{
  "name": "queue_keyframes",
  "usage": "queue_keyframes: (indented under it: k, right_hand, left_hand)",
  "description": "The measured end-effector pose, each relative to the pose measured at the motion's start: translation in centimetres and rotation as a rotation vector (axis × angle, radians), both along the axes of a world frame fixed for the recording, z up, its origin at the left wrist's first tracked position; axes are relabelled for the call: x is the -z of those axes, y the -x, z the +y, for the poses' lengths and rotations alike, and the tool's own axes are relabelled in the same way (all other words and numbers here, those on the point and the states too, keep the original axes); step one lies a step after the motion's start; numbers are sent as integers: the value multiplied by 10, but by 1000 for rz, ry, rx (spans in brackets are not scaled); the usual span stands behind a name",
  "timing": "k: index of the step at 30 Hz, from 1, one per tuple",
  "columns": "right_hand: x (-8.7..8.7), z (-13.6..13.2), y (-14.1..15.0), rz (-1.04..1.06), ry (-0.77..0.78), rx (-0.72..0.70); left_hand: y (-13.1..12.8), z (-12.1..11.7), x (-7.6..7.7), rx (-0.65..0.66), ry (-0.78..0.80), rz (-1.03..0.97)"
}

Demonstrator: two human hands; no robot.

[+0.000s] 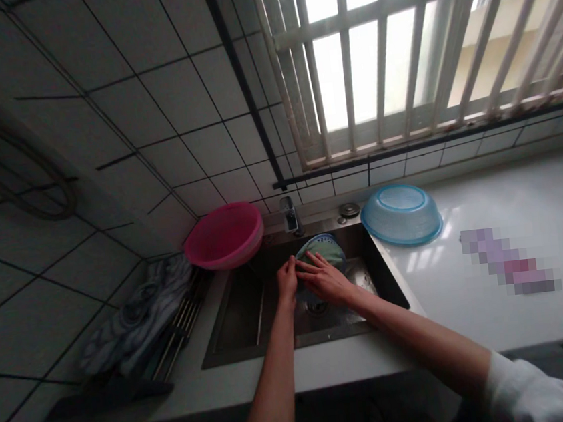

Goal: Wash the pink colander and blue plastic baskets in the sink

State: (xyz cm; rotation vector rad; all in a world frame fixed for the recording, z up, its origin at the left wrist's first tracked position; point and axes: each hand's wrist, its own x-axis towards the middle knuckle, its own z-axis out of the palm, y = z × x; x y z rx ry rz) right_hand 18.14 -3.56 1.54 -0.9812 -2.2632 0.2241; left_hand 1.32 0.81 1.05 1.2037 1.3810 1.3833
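Note:
A round basket with a blue, perforated rim (323, 239) is tilted up over the sink. Green material (330, 251), which looks like a cloth, lies across its face. At the basket's left edge is my left hand (287, 280), its fingers closed on the rim. My right hand (325, 280) lies over the green material with its fingers stretched out and apart, pressing on it. The hands are close together, fingertips nearly touching. Both are above the steel sink (241, 309), whose drain shows below them. The basket's lower part is hidden behind the hands.
Behind the sink stands a faucet (289, 215), with a metal drain plug (349, 210) beside it. A pink basin (224, 237) sits at the left corner, and an upturned blue basin (401, 215) on the right counter. Grey patterned cloth (143, 306) lies left over a metal rack (183, 329).

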Motion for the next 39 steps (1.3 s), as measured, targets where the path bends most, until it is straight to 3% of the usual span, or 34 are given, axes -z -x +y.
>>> queue_keyframes:
  k: [3, 10, 14, 18, 20, 27, 30, 35, 39]
  right_hand:
    - [-3, 1, -1, 17, 10, 8]
    - [14, 26, -36, 220, 212, 310]
    - [12, 18, -22, 88, 134, 152]
    - [4, 9, -8, -32, 39, 1]
    - [4, 11, -12, 11, 48, 31]
    - [15, 29, -38, 241, 205, 338]
    - [10, 19, -24, 152, 131, 318]
    - [1, 4, -6, 18, -15, 64]
    - [12, 18, -22, 161, 131, 263]
  left_hand:
    - [3, 1, 0, -32, 6, -33]
    - [4, 2, 0, -53, 110, -94]
    - [4, 2, 1, 9, 106, -78]
    - [5, 0, 0, -12, 71, -59]
    - [4, 0, -2, -5, 100, -72]
    - [-5, -4, -7, 27, 182, -83]
    - [-3, -5, -5, 72, 204, -117]
    - [2, -4, -2, 15, 163, -122]
    - [3, -2, 1, 23, 244, -163]
